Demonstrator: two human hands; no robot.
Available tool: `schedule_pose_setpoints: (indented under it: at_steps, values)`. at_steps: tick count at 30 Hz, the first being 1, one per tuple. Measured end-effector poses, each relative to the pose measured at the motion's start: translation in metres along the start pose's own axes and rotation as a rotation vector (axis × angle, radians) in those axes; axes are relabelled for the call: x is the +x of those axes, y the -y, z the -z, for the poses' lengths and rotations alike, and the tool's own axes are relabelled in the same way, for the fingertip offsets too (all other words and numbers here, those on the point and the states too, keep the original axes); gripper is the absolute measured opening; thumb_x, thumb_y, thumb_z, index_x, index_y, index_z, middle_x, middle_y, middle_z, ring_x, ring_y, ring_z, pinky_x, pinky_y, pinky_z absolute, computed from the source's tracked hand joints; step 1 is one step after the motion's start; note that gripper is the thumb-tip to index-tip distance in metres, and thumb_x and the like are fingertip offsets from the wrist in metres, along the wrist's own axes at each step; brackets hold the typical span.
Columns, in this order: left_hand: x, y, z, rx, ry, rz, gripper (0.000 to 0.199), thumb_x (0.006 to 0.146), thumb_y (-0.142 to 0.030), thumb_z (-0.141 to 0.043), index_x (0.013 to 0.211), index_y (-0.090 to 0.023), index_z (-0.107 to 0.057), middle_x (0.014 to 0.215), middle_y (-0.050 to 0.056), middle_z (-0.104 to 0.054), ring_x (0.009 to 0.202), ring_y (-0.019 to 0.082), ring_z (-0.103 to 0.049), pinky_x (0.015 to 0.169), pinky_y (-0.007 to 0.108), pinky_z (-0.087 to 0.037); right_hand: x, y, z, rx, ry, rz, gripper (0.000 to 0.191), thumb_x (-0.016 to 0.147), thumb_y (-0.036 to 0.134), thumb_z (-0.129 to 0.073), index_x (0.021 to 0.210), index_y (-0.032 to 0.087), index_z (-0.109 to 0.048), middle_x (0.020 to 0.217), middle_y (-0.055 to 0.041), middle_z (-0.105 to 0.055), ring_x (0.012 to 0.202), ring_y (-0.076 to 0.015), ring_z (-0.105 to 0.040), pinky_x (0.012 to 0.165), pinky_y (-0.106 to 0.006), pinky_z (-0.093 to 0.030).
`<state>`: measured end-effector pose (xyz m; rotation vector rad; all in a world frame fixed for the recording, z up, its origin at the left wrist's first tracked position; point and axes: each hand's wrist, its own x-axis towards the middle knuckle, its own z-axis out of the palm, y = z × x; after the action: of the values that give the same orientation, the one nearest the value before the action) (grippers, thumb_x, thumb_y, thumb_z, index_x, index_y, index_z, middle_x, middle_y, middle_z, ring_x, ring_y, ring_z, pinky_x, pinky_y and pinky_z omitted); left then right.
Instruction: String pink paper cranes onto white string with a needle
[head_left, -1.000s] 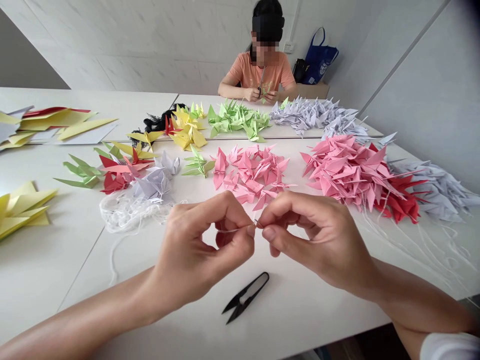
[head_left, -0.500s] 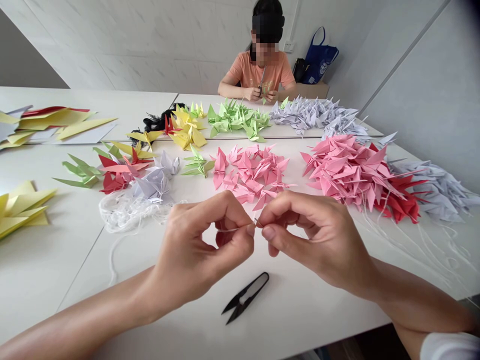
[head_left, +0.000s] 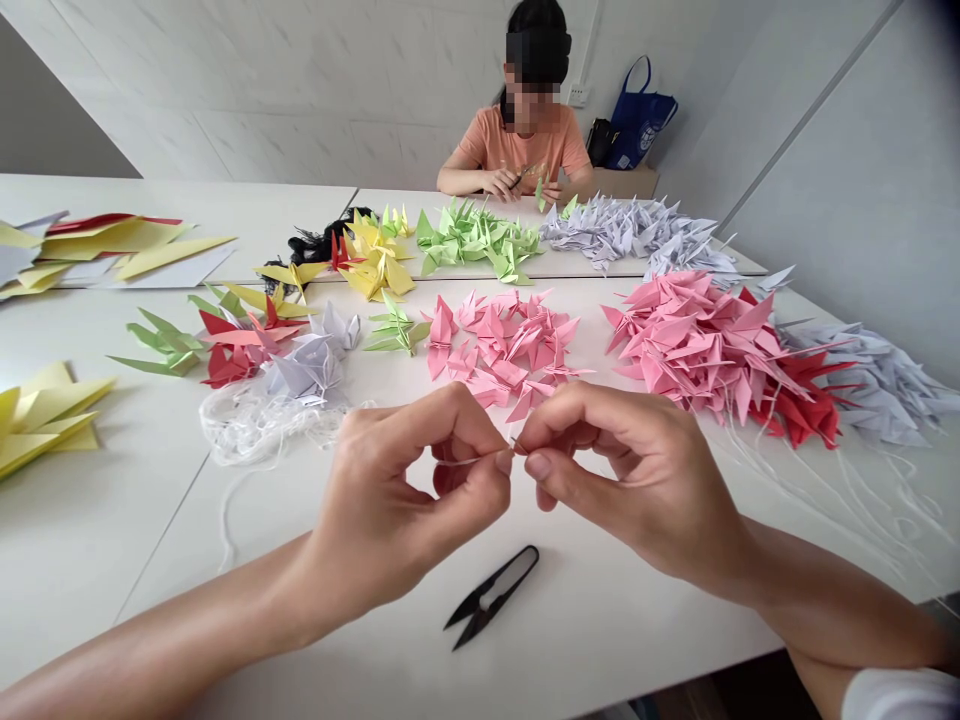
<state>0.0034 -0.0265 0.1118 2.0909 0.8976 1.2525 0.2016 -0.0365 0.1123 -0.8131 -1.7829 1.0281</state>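
My left hand (head_left: 420,490) pinches a thin white thread (head_left: 459,462) between thumb and forefinger. Opposite it, with fingertips almost meeting, my right hand (head_left: 626,475) is closed in a pinch on what looks like a needle (head_left: 514,443); only its small dark tip shows. Black thread snips (head_left: 491,598) lie on the table below my hands, blades toward me. Beyond my fingertips are folded pink paper cranes (head_left: 510,345). A tangle of white thread (head_left: 259,425) rests to the left of my left hand.
More pink cranes (head_left: 694,345) are heaped at right, beside red and pale ones with trailing threads. Green cranes (head_left: 476,240) and pale cranes (head_left: 637,230) lie farther back. Colored paper (head_left: 112,245) is at left. Across the table a person (head_left: 525,140) holds scissors and a green piece.
My hands keep nearly the same pinch, fingertips close together. Across the table, the person's scissors have tilted lower and the green piece is raised slightly.
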Motion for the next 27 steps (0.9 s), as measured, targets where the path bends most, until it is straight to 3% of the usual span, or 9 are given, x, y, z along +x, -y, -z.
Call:
schedule_pose_setpoints:
  at_steps: [27]
  values:
    - [0.0004,-0.0007,0.0005,-0.003,0.005,-0.003,0.019,0.082,-0.003,-0.058,0.072,-0.019,-0.059,0.059,-0.004,-0.061,0.050,0.007,-0.053,0.046,0.021,-0.041,0.0007,0.0011,0.0002,-0.047,-0.002,0.029,0.008,0.092,0.011,-0.068,0.090,0.018,-0.065,0.082,0.0020,-0.066,0.069,-0.0077,-0.064,0.065,-0.019,-0.055]
